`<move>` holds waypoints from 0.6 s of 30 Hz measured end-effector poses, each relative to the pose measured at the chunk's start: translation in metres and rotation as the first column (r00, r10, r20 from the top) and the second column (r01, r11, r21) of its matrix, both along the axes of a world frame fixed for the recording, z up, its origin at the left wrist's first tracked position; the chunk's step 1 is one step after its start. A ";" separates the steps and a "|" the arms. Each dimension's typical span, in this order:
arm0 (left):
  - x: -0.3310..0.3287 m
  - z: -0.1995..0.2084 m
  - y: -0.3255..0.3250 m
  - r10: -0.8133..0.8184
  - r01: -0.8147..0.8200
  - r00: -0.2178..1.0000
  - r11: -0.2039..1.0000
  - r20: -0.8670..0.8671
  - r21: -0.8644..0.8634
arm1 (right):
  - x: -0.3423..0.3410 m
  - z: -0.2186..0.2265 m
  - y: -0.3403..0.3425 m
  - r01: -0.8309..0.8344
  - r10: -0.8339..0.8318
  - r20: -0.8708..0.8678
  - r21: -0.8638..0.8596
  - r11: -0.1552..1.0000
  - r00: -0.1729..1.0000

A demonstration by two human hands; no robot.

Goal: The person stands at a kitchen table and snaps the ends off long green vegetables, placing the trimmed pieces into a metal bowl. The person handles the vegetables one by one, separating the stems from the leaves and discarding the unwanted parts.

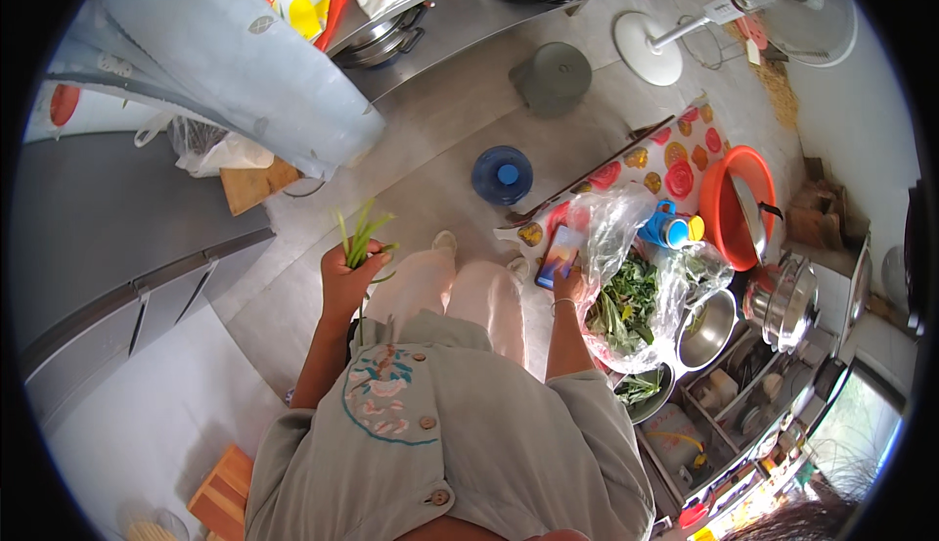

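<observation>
My left hand (pixel 344 265) is closed round a small bunch of long green leafy stems (pixel 363 233), held up to the left of my legs. One thin stem hangs below the fist. At the near edge of the table, my right hand (pixel 567 285) grips the lower end of a smartphone (pixel 558 250) with a lit screen. Some of its fingers are hidden. Just right of that hand, a clear plastic bag (pixel 613 216) lies open around a heap of leafy greens (pixel 626 304). Beside the bag are a metal bowl (pixel 707 331) and a pan with cut greens (pixel 641 384).
Blue cups (pixel 665 225) and an orange basin (pixel 736 181) stand on the patterned tablecloth (pixel 675 155). Stacked steel pots (pixel 782 301) sit farther right. On the floor ahead are a blue water jug (pixel 502 175), a grey stool (pixel 555 78) and a white fan (pixel 649 49).
</observation>
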State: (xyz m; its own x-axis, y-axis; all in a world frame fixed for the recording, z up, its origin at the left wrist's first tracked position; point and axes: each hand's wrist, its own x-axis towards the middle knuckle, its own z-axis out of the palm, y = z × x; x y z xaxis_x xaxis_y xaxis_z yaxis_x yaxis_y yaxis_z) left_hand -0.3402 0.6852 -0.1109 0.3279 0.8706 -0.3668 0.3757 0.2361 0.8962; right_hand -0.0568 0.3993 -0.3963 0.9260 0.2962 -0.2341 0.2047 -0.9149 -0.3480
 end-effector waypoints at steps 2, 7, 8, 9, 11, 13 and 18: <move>0.014 0.001 -0.001 -0.102 0.104 0.993 0.994 0.066 -0.037 | -0.012 0.000 -0.016 0.308 -0.210 -0.406 0.193 0.932 0.889; 0.059 -0.005 -0.013 -0.405 0.414 0.904 0.909 0.137 -0.044 | -0.056 0.115 0.022 0.824 0.122 -0.930 0.365 0.434 0.347; 0.069 -0.004 -0.018 -0.446 0.458 0.886 0.885 0.127 -0.082 | -0.062 0.146 0.028 0.808 0.179 -0.901 0.434 0.399 0.396; 0.078 -0.003 -0.023 -0.506 0.517 0.851 0.855 0.141 -0.049 | -0.069 0.176 0.032 0.788 0.231 -0.865 0.502 0.358 0.446; 0.095 0.000 -0.039 -0.616 0.623 0.769 0.782 0.170 0.018 | -0.081 0.235 0.032 0.696 0.291 -0.763 0.646 0.313 0.577; 0.108 0.004 -0.060 -0.738 0.732 0.662 0.674 0.130 0.098 | -0.094 0.291 0.028 0.482 0.255 -0.603 0.776 0.406 0.756; 0.116 0.028 -0.123 -0.920 0.875 0.389 0.354 -0.046 0.330 | -0.126 0.330 -0.032 0.244 0.143 -0.366 0.818 0.521 0.920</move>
